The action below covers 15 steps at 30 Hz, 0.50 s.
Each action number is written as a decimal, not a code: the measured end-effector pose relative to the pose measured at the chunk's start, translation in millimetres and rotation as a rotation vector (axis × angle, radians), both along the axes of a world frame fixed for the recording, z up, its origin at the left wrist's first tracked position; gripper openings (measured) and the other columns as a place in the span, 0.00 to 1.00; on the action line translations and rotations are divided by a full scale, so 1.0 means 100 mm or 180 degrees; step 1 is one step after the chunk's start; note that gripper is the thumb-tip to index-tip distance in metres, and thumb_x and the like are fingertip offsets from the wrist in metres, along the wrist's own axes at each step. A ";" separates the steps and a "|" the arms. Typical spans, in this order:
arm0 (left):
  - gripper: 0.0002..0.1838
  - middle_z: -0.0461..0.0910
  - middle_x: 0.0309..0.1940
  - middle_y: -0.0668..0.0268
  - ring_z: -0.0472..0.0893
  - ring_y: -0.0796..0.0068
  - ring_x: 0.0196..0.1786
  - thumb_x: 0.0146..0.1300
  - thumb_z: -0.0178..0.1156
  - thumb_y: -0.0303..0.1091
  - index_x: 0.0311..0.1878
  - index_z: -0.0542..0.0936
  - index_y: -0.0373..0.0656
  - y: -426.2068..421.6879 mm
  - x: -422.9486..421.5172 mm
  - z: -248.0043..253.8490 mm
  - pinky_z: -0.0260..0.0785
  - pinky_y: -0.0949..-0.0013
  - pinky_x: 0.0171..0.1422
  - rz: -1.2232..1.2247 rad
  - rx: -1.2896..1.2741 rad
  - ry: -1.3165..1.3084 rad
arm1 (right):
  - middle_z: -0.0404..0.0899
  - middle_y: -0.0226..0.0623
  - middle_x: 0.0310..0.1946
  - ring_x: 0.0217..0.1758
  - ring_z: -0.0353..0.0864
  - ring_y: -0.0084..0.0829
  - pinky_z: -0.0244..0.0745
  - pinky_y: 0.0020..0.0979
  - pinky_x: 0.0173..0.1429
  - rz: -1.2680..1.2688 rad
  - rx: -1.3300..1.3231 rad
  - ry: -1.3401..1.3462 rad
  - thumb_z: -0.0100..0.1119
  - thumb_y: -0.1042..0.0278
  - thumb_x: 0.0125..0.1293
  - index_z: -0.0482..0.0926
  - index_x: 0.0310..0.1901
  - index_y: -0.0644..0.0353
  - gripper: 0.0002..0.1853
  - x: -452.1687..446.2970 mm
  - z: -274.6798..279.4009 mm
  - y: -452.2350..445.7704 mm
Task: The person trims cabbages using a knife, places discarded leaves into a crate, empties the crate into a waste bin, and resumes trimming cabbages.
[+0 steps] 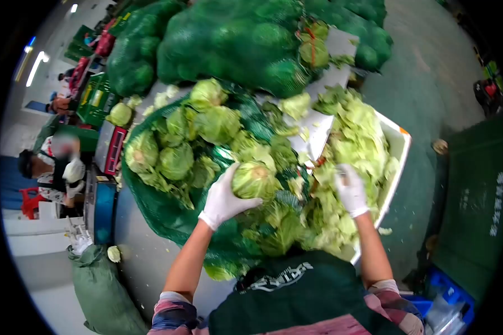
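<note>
My left hand [227, 196], in a white glove, is wrapped round the side of a green cabbage [255, 180] with its cut stem end facing up. My right hand [351, 191], also gloved, is over the loose cabbage leaves [349, 139]. Its fingers look curled, and what they hold, if anything, I cannot make out. Several more cabbages [217, 124] lie to the left in an opened green mesh sack [145, 192]. The leaves fill a white foam box [399, 146] on the right.
Full green mesh sacks [229, 44] stand along the far side. A red-framed scale display [115, 149] is at left, near a seated person [58, 167]. A stuffed green sack [103, 293] stands at lower left, a dark green bin [475, 206] at right.
</note>
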State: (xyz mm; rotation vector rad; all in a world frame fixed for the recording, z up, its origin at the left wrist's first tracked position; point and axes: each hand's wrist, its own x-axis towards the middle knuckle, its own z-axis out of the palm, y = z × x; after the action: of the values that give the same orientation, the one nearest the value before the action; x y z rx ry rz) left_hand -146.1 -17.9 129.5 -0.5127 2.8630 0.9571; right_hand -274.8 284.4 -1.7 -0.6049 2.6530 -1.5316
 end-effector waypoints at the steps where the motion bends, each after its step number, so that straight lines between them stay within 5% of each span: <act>1: 0.53 0.77 0.53 0.46 0.79 0.51 0.55 0.36 0.77 0.53 0.65 0.67 0.35 0.15 0.00 -0.12 0.72 0.61 0.60 -0.0037 0.0095 -0.0031 | 0.83 0.45 0.36 0.36 0.83 0.44 0.78 0.36 0.42 0.0187 0.0181 -0.0067 0.58 0.62 0.65 0.78 0.53 0.54 0.16 0.26 0.12 -0.12; 3: 0.55 0.77 0.49 0.44 0.80 0.50 0.51 0.36 0.75 0.58 0.65 0.66 0.34 0.41 0.02 -0.36 0.73 0.60 0.56 -0.0336 -0.0017 -0.1001 | 0.83 0.41 0.33 0.33 0.83 0.43 0.78 0.38 0.37 0.0593 0.0270 -0.0026 0.59 0.60 0.64 0.77 0.53 0.52 0.16 0.69 0.23 -0.26; 6: 0.54 0.73 0.48 0.40 0.78 0.44 0.50 0.35 0.74 0.60 0.63 0.67 0.34 0.68 0.01 -0.59 0.72 0.57 0.57 -0.0297 -0.0330 -0.0839 | 0.82 0.38 0.29 0.25 0.81 0.42 0.76 0.40 0.28 0.0762 0.0717 0.0122 0.59 0.61 0.64 0.74 0.52 0.53 0.15 1.04 0.24 -0.34; 15: 0.53 0.69 0.53 0.39 0.71 0.39 0.55 0.35 0.72 0.58 0.61 0.66 0.31 0.76 -0.02 -0.63 0.66 0.52 0.63 -0.0088 -0.0327 -0.0888 | 0.80 0.54 0.25 0.30 0.80 0.55 0.75 0.50 0.35 0.1158 0.1227 -0.0745 0.50 0.58 0.68 0.73 0.44 0.61 0.14 1.00 0.26 -0.36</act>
State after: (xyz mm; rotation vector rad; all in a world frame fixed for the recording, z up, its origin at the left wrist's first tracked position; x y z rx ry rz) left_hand -148.5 57.9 66.8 -0.5640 2.6688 0.6760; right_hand -175.3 248.3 24.7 -0.7687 2.3953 -0.9046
